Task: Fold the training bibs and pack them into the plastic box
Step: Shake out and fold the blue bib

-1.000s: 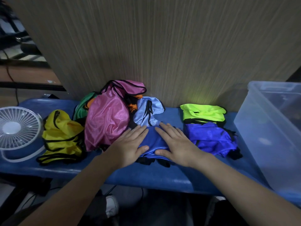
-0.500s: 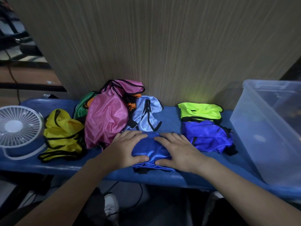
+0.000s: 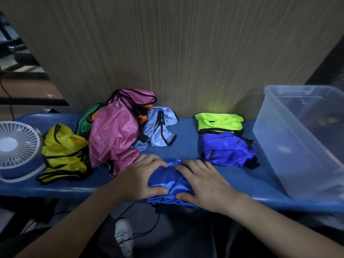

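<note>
The folded blue bib [image 3: 170, 185] lies at the counter's [image 3: 242, 183] front edge, overhanging slightly. The left hand [image 3: 138, 178] and right hand [image 3: 202, 183] clasp it from both sides, each grip closed on the shiny, creased fabric. Bare counter separates it from the plastic box [image 3: 290, 146] at right.

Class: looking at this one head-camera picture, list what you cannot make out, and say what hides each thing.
- Plastic box: right side cut off by the frame edge.
- Orange bib: mostly buried under the pink bib.
- Blue bib: its folds are covered by the left hand and right hand.
</note>
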